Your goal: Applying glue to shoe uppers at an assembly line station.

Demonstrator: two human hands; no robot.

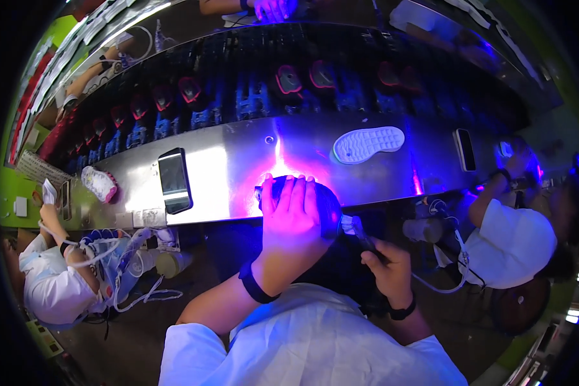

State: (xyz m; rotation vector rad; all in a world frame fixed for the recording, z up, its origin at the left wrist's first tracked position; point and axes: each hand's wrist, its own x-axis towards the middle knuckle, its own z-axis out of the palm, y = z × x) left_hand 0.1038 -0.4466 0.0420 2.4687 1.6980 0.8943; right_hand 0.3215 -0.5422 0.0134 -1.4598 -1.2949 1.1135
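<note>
Here, a black phone (175,180) lies on the metal counter (228,151), the left hand (293,215) drapes over a dark object (330,209) (gripping or pressing, I can't tell) at the counter's near edge, and the right hand (392,267) clasps a brush (350,225).

Bench (225,157) being backed by conveyor (231,96); phone (175,181) being kept on it L of L hand (293,212), sole (368,143) back R, 2nd phone (464,150) farther R.
</note>
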